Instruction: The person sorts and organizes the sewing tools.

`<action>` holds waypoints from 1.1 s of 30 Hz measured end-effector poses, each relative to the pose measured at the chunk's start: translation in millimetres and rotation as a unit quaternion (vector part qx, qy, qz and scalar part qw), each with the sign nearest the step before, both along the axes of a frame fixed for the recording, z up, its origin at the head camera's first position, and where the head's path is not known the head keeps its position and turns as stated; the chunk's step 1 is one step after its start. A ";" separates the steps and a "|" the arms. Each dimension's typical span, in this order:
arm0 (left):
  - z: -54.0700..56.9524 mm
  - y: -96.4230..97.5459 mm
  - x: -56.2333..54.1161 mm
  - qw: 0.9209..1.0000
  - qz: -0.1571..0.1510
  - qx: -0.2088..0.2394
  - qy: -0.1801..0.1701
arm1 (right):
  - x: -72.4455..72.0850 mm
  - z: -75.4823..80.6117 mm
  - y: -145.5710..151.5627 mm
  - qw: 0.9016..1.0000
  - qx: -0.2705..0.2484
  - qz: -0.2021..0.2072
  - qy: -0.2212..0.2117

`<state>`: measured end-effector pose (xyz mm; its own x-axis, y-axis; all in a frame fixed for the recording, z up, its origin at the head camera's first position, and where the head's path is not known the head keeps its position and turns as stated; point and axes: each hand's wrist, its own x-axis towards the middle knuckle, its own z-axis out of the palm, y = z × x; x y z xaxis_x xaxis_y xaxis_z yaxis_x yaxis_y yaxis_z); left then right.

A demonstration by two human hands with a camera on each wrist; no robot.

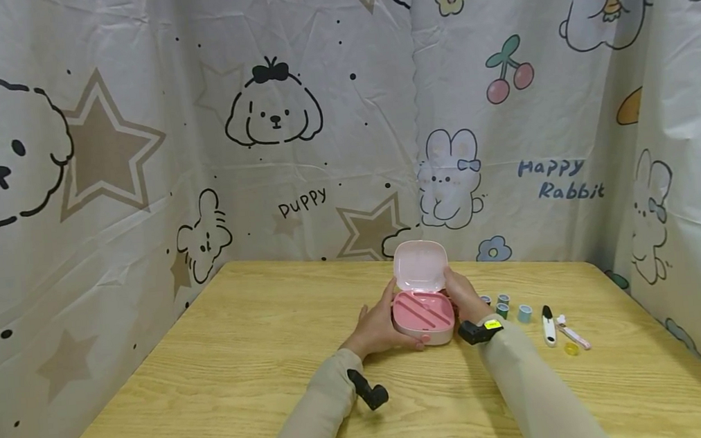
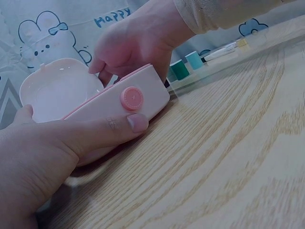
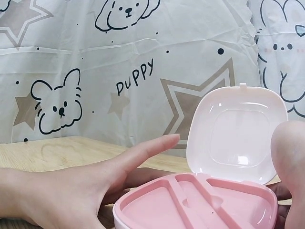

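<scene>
A small pink and white storage box (image 1: 424,317) stands on the table with its pale lid (image 1: 421,266) raised at the back. Inside the box lies a pink tray (image 3: 205,202) split by slanting dividers, with nothing in its compartments. My left hand (image 1: 377,329) grips the box's left side, its thumb across the front just under the round pink button (image 2: 132,98). On the other side my right hand (image 1: 462,294) holds the box at its right wall beside the lid hinge. Some of the right fingers are hidden behind the box.
To the right of the box stand several thread spools, among them a green one (image 2: 180,70) and a light blue one (image 1: 524,313). Farther right lie a white tool with a black tip (image 1: 549,327), a pink and white stick (image 1: 573,333) and a small yellow round piece (image 1: 571,348). Printed curtains surround the table (image 1: 213,370).
</scene>
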<state>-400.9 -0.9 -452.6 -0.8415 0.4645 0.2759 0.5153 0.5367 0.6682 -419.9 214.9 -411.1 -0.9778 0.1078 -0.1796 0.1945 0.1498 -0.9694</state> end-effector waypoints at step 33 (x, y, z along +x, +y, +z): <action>-3.7 1.0 -1.2 1.000 0.006 -0.006 -0.007 | 10.9 11.9 0.6 0.997 0.079 0.001 0.005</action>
<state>-402.1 0.1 -456.3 -0.8507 0.4574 0.2591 0.4997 0.5507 0.6686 -409.0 215.5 -399.2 -0.9799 0.1320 -0.1498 0.1837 0.3016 -0.9356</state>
